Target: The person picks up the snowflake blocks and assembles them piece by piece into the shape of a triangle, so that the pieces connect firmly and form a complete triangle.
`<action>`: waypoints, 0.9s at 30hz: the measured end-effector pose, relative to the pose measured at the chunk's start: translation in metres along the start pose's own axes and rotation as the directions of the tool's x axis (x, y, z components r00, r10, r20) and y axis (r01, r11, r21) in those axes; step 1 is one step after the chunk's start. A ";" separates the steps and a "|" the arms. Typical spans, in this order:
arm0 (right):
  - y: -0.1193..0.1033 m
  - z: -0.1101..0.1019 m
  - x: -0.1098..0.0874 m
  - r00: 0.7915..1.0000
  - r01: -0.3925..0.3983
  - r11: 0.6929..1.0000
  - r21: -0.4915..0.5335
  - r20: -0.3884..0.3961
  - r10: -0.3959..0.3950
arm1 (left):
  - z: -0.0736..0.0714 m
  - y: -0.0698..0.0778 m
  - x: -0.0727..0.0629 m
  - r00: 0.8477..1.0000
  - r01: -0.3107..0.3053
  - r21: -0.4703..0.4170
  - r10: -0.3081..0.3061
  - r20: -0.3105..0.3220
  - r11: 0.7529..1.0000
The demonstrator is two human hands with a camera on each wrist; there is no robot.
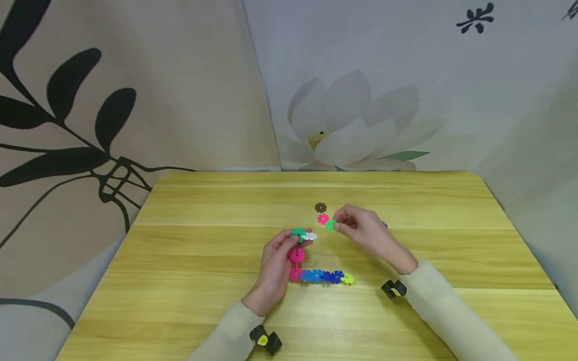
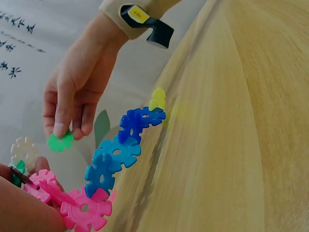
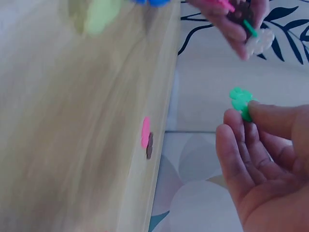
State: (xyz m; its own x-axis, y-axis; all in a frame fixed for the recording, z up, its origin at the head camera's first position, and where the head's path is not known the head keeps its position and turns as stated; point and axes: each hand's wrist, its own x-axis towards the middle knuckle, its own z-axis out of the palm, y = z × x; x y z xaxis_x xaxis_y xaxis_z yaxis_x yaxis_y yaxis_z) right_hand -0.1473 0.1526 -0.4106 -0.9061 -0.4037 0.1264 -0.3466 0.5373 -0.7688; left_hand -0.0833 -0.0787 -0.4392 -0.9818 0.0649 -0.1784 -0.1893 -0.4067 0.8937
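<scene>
My left hand grips one end of a bent chain of notched plastic snowflake discs. At that end are a teal-green disc and a white disc. Below them come pink discs, then light blue discs, dark blue discs and a yellow disc at the far end. A brown disc shows among the held pieces in the right wrist view. Between thumb and fingertips, my right hand pinches a single bright green disc, apart from the white one.
A loose pink disc and a loose brown disc lie on the wooden table beyond the hands. Something small and dark blue is mostly hidden behind my right hand. A printed cloth backdrop stands behind the table's far edge.
</scene>
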 end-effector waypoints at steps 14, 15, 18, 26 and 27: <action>-0.016 0.009 -0.020 0.999 -0.035 0.985 0.172 0.028 0.031 | 0.003 0.000 -0.001 0.999 -0.031 -0.013 0.031 0.009 0.999; -0.017 0.009 -0.021 0.999 -0.040 0.982 0.183 0.031 0.035 | 0.003 0.000 -0.001 0.999 -0.031 -0.012 0.031 0.010 0.999; -0.019 0.010 -0.022 0.998 -0.050 0.979 0.198 0.035 0.044 | 0.003 0.000 -0.001 0.999 -0.029 -0.008 0.029 0.017 1.000; -0.022 0.012 -0.024 0.999 -0.039 0.976 0.214 0.028 0.034 | 0.005 0.000 -0.002 1.000 -0.021 -0.004 0.021 0.023 1.000; -0.022 0.012 -0.024 0.999 -0.036 0.976 0.217 0.026 0.032 | 0.005 0.000 -0.002 1.000 -0.020 -0.003 0.020 0.024 1.000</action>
State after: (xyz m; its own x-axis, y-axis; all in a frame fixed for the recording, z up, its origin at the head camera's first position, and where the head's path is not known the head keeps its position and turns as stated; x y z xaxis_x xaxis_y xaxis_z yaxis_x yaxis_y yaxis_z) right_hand -0.1149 0.1410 -0.4043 -0.9101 -0.4054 0.0860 -0.2527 0.3785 -0.8904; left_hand -0.0818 -0.0744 -0.4368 -0.9855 0.0786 -0.1505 -0.1696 -0.4103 0.8961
